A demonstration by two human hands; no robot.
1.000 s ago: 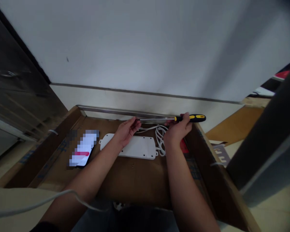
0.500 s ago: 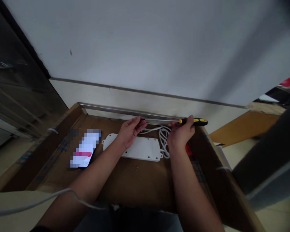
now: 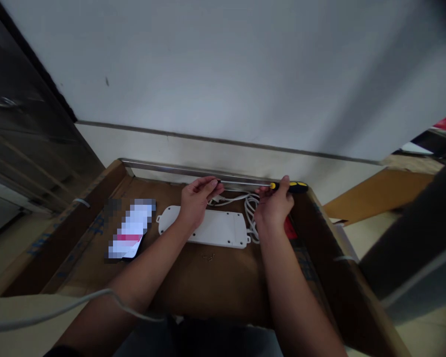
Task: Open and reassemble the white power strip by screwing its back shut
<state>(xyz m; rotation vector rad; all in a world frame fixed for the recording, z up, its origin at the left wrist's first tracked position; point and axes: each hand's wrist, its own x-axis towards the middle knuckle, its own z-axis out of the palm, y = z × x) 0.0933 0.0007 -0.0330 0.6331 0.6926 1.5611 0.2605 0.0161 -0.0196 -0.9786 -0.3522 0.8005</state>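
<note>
A screwdriver (image 3: 298, 187) with a black and yellow handle lies level across my right hand (image 3: 275, 203), which is closed around the front of the handle. Its thin metal shaft points left to my left hand (image 3: 198, 196), where thumb and fingers pinch at the tip. Whether a screw sits there I cannot tell. Below both hands, a white power strip (image 3: 219, 227) rests face down, screw holes up, its left part partly behind my left wrist. The strip's coiled white cable (image 3: 250, 210) lies beside my right hand. Several small screws (image 3: 208, 257) lie on the cardboard in front.
A phone (image 3: 132, 230) with a lit, blurred screen lies at the left on the cardboard (image 3: 211, 287). Raised cardboard walls (image 3: 330, 258) stand on both sides. A white cord (image 3: 59, 311) crosses the lower left. Something red (image 3: 290, 229) sits by my right wrist.
My right hand and the screwdriver have shifted slightly left. My left hand has rolled a little, its fingers still pinched at the screwdriver's tip. The power strip and phone stay put.
</note>
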